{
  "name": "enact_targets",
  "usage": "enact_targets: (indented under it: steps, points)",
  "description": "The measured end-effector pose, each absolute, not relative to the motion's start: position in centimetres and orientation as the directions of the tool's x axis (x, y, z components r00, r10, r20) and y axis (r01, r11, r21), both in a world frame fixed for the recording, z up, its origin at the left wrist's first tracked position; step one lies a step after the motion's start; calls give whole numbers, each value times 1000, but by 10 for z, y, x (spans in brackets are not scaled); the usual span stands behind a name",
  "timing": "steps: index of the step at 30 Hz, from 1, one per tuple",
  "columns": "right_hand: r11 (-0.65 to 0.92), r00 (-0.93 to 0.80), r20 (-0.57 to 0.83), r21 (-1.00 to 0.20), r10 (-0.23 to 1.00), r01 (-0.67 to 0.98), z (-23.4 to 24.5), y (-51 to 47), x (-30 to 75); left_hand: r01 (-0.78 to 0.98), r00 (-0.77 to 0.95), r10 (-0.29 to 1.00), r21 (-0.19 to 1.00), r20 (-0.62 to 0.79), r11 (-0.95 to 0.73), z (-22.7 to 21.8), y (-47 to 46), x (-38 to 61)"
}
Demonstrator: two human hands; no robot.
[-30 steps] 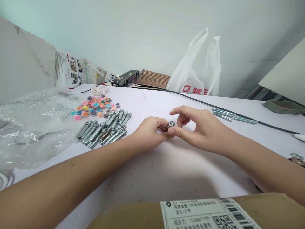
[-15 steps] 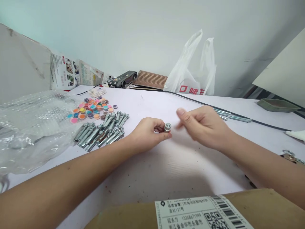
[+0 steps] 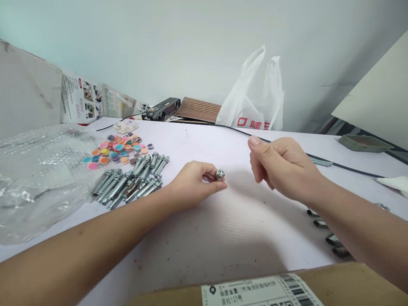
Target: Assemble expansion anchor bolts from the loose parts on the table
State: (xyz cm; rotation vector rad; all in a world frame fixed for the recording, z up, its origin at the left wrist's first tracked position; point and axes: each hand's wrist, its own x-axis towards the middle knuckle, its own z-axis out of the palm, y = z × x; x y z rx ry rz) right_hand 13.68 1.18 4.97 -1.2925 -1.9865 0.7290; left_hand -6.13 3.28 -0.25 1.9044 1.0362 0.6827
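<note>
My left hand (image 3: 194,183) pinches a silver expansion bolt (image 3: 220,174) between thumb and fingers. The bolt stands roughly upright, its nut and washer end uppermost; the lower part is hidden by the fingers. My right hand (image 3: 280,168) hovers to the right of the bolt, apart from it. Its fingers are loosely curled, the thumb sticks out from the fingertips, and nothing shows in it. Left of my left hand lies a pile of similar expansion bolts (image 3: 132,180) on the white table (image 3: 210,242).
Behind the bolts lie small coloured caps (image 3: 119,148), with clear plastic packaging (image 3: 47,170) to their left. Metal sleeves (image 3: 333,240) lie beside my right forearm, metal rods (image 3: 321,162) farther back. A labelled cardboard box (image 3: 172,296) fills the front edge. A white plastic bag (image 3: 251,102) stands behind.
My right hand has drawn back rightward, away from the bolt. My left hand still pinches the bolt in nearly the same place. The view has shifted slightly, uncovering the metal sleeves by my right forearm.
</note>
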Motion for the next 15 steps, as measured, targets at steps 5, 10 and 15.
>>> enact_targets:
  steps: [5,10,15]
  points:
    - [394,-401,166,-702,901,593,48,14,134,401,519,851,855,82,-328,-2,34,-61]
    - [384,-664,-176,-696,727,606,56,14,138,435,522,841,803,145,-408,-5,32,-60]
    - [387,-526,-125,-539,842,748,79,17,168,481,471,880,820,57,-310,8,28,-63]
